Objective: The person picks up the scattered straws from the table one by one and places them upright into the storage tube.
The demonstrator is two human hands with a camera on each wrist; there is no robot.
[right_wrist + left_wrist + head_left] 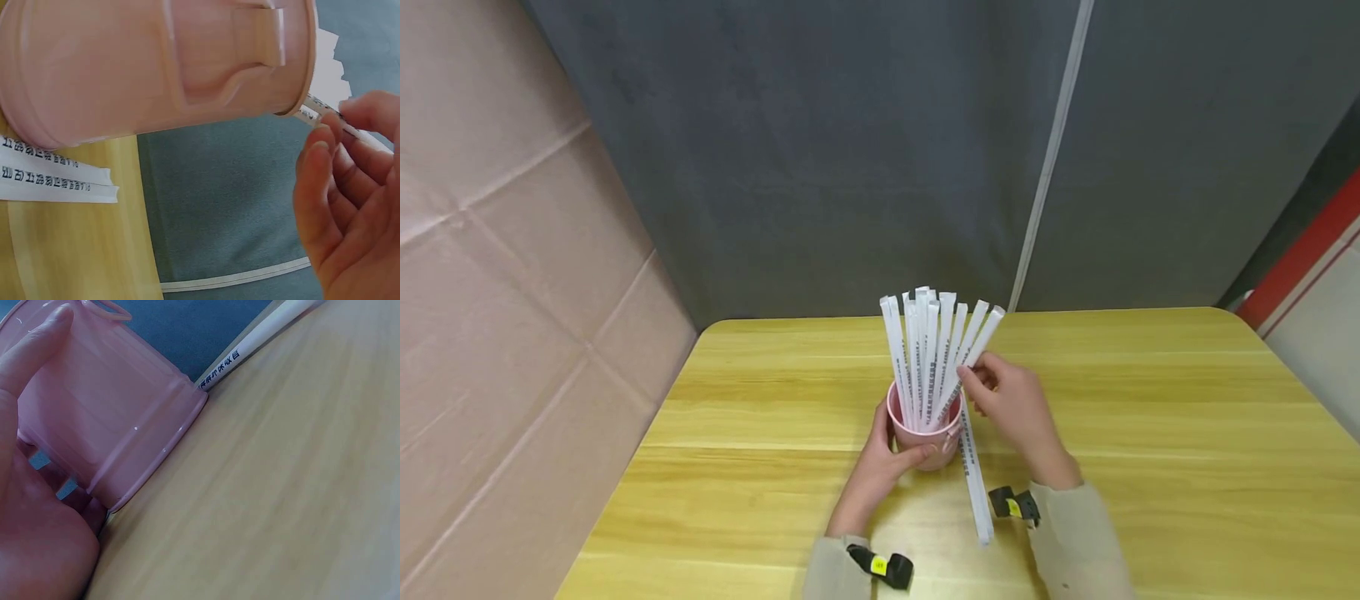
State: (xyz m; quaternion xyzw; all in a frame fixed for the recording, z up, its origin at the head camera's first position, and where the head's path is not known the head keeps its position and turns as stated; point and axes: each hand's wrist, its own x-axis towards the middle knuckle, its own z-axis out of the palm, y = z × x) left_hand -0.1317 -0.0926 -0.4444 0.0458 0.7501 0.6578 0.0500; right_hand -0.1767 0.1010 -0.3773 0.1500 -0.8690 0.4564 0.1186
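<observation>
A small pink pail [949,450] with a handle stands upright on the table, full of paper-wrapped straws [917,350] that fan out above its rim. My left hand [880,458] grips the pail from its left side, thumb across the front wall; the left wrist view shows the thumb [44,347] along the pail. At the right side of the bunch, my right hand [1018,404] pinches a wrapped straw [988,329] just above the rim. Its lower end is inside the pail. Two more wrapped straws [56,181] lie side by side on the table, close against the pail's right.
The wooden table [760,450] has a rounded far edge. Behind it hangs a dark grey cloth [820,167] with a pale strip [1052,158]. A pinkish wall covering [512,292] stands at the left, and a red band [1315,258] is at the far right.
</observation>
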